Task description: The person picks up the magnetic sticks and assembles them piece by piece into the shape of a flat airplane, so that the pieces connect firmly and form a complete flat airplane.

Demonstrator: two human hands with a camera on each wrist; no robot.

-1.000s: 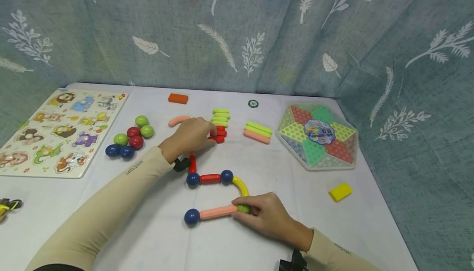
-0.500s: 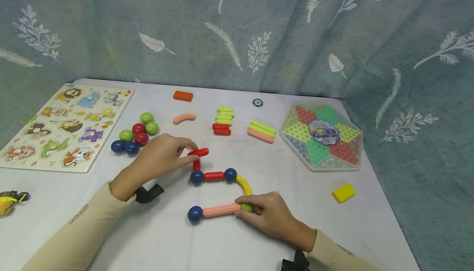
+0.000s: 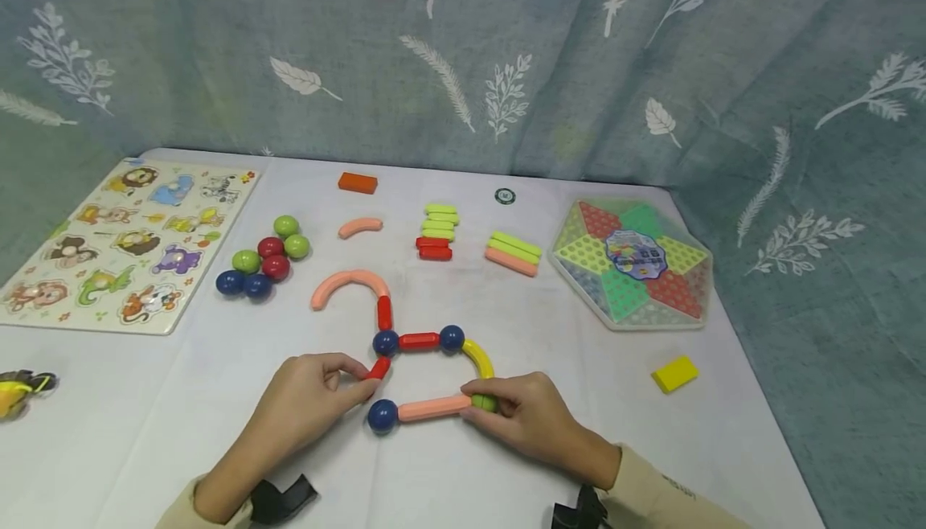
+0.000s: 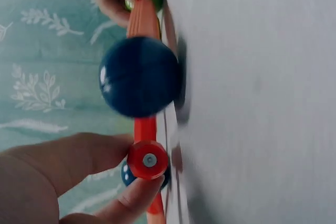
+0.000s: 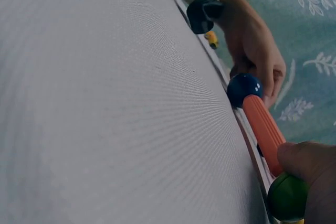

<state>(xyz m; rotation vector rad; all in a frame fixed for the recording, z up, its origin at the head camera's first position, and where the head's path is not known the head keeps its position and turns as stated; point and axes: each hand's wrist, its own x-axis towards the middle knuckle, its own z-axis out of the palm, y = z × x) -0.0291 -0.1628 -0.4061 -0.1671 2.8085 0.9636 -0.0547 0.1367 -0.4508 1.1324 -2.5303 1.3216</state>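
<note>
My left hand pinches a short red magnetic rod between thumb and fingertips. The rod's far end meets a blue ball, and a metal disc shows in its near end. From that ball run an upright red rod, topped by a curved pink rod, and a sideways red rod. This leads to another blue ball and a curved yellow rod. My right hand grips the green ball and the end of a long pink rod, which has a blue ball at its left.
Loose green, red and blue balls lie left. Farther back are a curved pink piece, short green and red rods and longer rods. An animal puzzle board, a hexagonal box and a yellow block flank them.
My left hand has taken a short red rod from the pile at the back and brought it forward to the near side of the blue ball. My right hand keeps its place.
</note>
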